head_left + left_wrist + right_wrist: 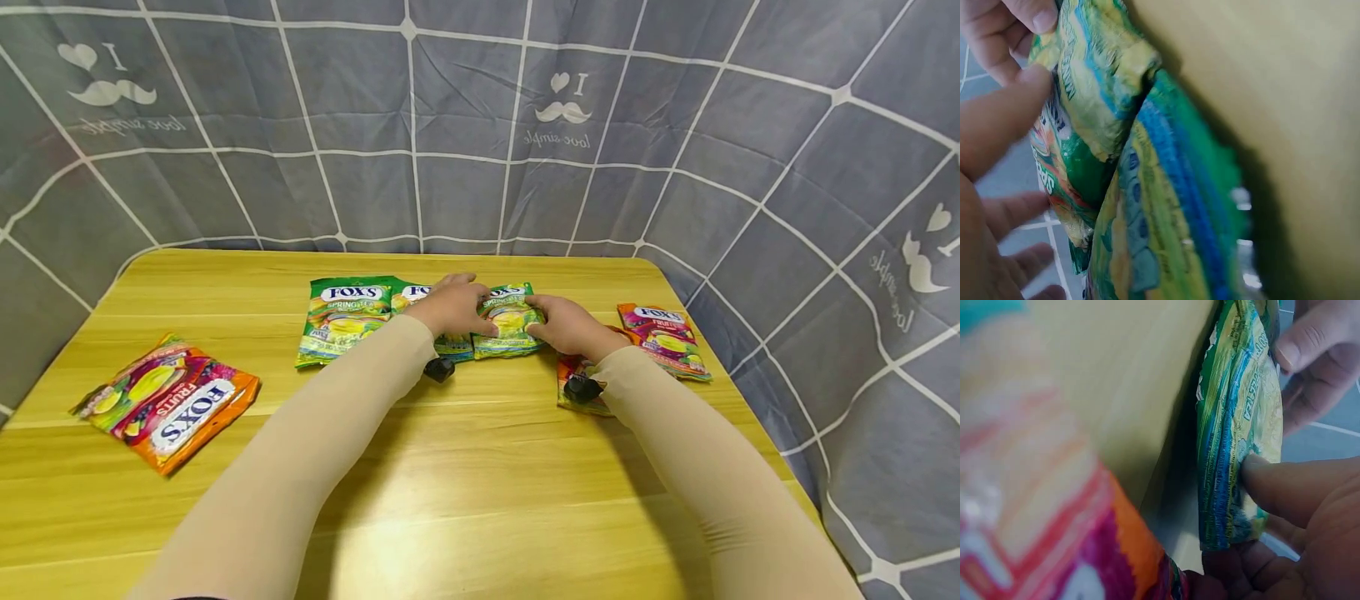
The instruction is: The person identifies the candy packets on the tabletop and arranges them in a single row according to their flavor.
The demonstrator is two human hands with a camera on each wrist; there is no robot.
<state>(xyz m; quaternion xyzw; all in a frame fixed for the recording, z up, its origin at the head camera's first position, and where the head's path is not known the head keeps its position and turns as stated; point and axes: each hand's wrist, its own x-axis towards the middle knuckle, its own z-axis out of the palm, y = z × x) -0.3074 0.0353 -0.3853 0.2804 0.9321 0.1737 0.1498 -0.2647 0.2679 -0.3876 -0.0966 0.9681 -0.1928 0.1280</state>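
Head view shows both hands meeting on one small green foil sweet packet printed with a yellow fruit [509, 320]. The left hand [452, 306] pinches its left edge with a closed grip, thumb on the face as the left wrist view shows, and the right hand [567, 326] pinches its right edge between thumb and fingers. This packet lies near the far middle of the yellow wooden desk [480, 467], at about twelve o'clock from the person, and overlaps a second green packet [450, 342] under the left hand.

It looks light, soft and crinkly, with a slick film that could slip, so the sealed side edges or corners seem the best places to hold. Its long axis runs from twelve to six o'clock, with the printed top at twelve.

At nine o'clock of the held packet lies a larger green foil packet [344, 320]. At three o'clock, beyond the right wrist, is an orange and pink fruit packet [665, 339], with another [572, 375] partly under that wrist. At about eight o'clock, well apart, lies a third orange packet [168, 400]. Grey checked cloth [465, 125] walls the desk.
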